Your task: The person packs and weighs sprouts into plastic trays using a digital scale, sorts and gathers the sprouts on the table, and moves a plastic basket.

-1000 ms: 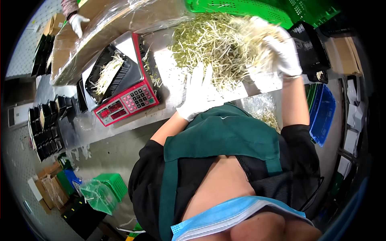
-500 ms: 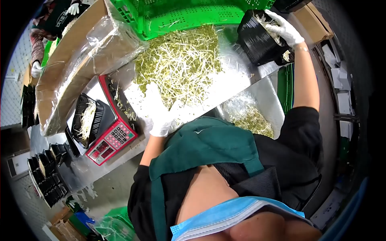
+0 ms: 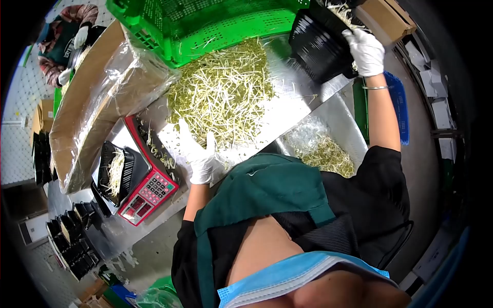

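Across the metal surface, the view has turned slightly, so more of the green crate shows along the far edge than a second ago. In front of it, the sprout heap lies flat and spread out; a second ago its right side was being lifted by the right hand. The red scale stands left of the heap, a filled black tray on it as before. At the surface's far right, beyond the heap, are the black trays, somewhat blurred; they tilt, ribbed sides toward the heap and open tops toward the upper right, the visible rim slanting down toward the right hand. That right hand has left the heap and is at this rim, fingers bent and partly closed; whether it grips the rim or sprouts, I cannot tell. The left hand remains at the heap's near left edge, fingers extended, thumb spread apart, grasping nothing visible. Loose pale sprouts stick up from the trays' opening.
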Demonstrator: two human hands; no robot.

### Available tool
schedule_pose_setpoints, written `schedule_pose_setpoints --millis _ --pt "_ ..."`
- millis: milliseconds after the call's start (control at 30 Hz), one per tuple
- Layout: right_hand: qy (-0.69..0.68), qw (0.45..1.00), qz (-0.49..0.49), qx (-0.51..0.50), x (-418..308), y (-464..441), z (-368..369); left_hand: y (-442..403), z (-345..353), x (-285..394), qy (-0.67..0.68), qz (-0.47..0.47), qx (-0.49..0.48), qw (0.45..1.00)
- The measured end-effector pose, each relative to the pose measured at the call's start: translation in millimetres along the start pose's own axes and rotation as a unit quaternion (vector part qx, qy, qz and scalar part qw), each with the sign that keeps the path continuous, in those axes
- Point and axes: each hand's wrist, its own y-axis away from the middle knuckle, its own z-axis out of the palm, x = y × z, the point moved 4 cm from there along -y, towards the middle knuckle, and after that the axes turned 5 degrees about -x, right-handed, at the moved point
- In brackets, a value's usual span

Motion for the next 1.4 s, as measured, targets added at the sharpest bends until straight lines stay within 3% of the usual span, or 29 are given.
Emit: schedule_pose_setpoints --millis 33,100,233,300,433,500,533,567,633,667,700,767,833,900,967,1100,1167,1233,1267,1300,1333,1367,1400 --pt "-0.021 0.997 -0.015 0.071 17 0 -8 1 1 -1 -0.014 0.006 0.004 1.0" --pt "0.065 0.995 -0.001 0.073 50 -2 -20 1 2 1 -0.018 0.006 0.005 1.0" --pt "0.199 0.976 0.082 -0.014 124 -2 40 -4 5 -2 -0.019 0.013 0.009 1.0" --pt "0.197 0.97 0.074 -0.12 141 17 99 -19 7 3 -0.028 0.061 0.021 0.998" --pt "0.037 0.995 -0.057 -0.077 102 50 91 -67 19 9 -0.085 0.032 -0.056 0.994" --pt "0.069 0.977 0.056 -0.192 73 36 40 -87 38 7 -0.107 -0.006 -0.123 0.987" --pt "-0.094 0.993 0.031 -0.065 71 36 26 -92 56 -6 -0.056 -0.013 -0.177 0.983" --pt "-0.254 0.965 0.008 0.062 72 38 11 -92 62 -5 -0.068 0.055 -0.119 0.989" --pt "-0.454 0.888 0.049 0.044 10 33 -32 -96 55 12 -0.042 -0.023 -0.256 0.965" --pt "-0.537 0.843 0.004 0.026 -31 31 -41 -80 44 25 0.01 0.069 -0.096 0.993" --pt "-0.546 0.836 -0.048 -0.019 -65 33 -36 -56 50 13 0.048 0.1 -0.038 0.993" --pt "-0.558 0.799 -0.137 -0.175 -131 36 9 -19 30 12 0.033 0.133 -0.015 0.99" --pt "-0.674 0.662 -0.126 -0.302 -195 45 87 8 7 8 0.005 0.083 -0.04 0.996" --pt "-0.529 0.782 -0.181 -0.276 -233 51 147 27 -7 9 -0.023 0.033 -0.063 0.997" --pt "-0.417 0.831 -0.19 -0.315 -246 78 150 39 -18 7 -0.015 -0.031 -0.104 0.994" --pt "-0.384 0.806 -0.362 -0.269 -247 162 88 28 -7 12 -0.04 0.0 -0.14 0.989" --pt "-0.365 0.804 -0.329 -0.336 -255 184 77 6 13 15 -0.059 0.052 -0.121 0.99" --pt "-0.417 0.832 -0.279 -0.236 -267 171 91 -14 40 6 -0.079 0.083 -0.067 0.991" --pt "-0.477 0.805 -0.271 -0.227 -269 158 93 -20 38 6 -0.081 0.082 -0.06 0.991" --pt "-0.534 0.773 -0.264 -0.217 -273 138 86 -30 27 11 0.007 0.105 -0.005 0.994" --pt "-0.643 0.707 -0.233 -0.18 -273 118 76 -37 17 15 0.096 0.127 0.047 0.986" --pt "-0.711 0.626 -0.24 -0.214 -272 99 79 -44 0 22 0.152 0.097 0.061 0.982" --pt "-0.748 0.574 -0.201 -0.265 -272 93 73 -44 -11 23 0.136 0.072 0.014 0.988"
